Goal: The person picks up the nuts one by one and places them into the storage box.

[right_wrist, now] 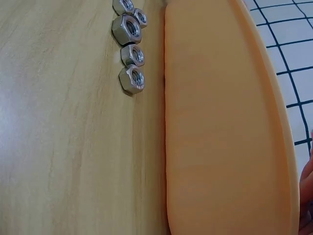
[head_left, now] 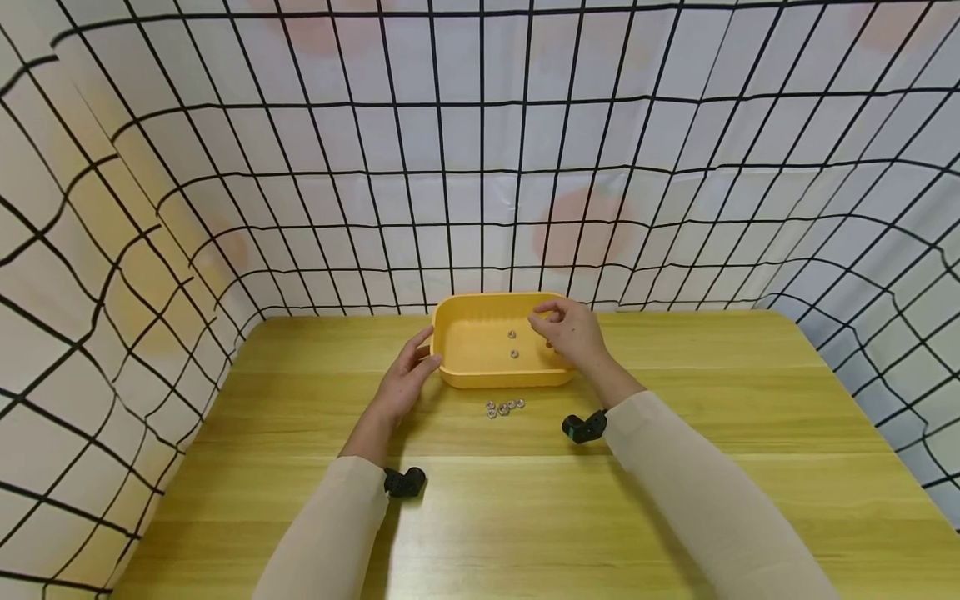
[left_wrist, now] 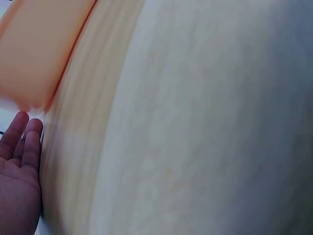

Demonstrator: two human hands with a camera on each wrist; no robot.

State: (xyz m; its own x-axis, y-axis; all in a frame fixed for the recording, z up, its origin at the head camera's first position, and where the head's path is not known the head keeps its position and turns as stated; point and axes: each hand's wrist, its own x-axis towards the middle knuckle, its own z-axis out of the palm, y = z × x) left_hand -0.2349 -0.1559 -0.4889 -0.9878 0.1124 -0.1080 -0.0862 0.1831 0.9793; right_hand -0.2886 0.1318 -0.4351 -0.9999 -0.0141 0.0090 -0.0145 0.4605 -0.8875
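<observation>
A yellow plastic tray (head_left: pixel 506 381) stands at the far side of the table. Two metal hex nuts, one farther back (head_left: pixel 512 334) and one nearer (head_left: pixel 514 354), lie on its floor. In front of the tray, several more hex nuts (head_left: pixel 503 409) sit in a loose cluster, seen close up in the right wrist view (right_wrist: pixel 128 29). My left hand (head_left: pixel 403 382) touches the tray's left end with fairly straight fingers. Over the tray's right end is my right hand (head_left: pixel 577 335), fingers bent; whether they pinch anything is hidden.
The wooden table (head_left: pixel 495 508) extends in front and to both sides. Behind the tray rises a black wire grid (head_left: pixel 482 173) before a pale sheet, and it runs along the left and right sides too. Small black cameras are strapped at the left wrist (head_left: pixel 405 482) and right wrist (head_left: pixel 584 427).
</observation>
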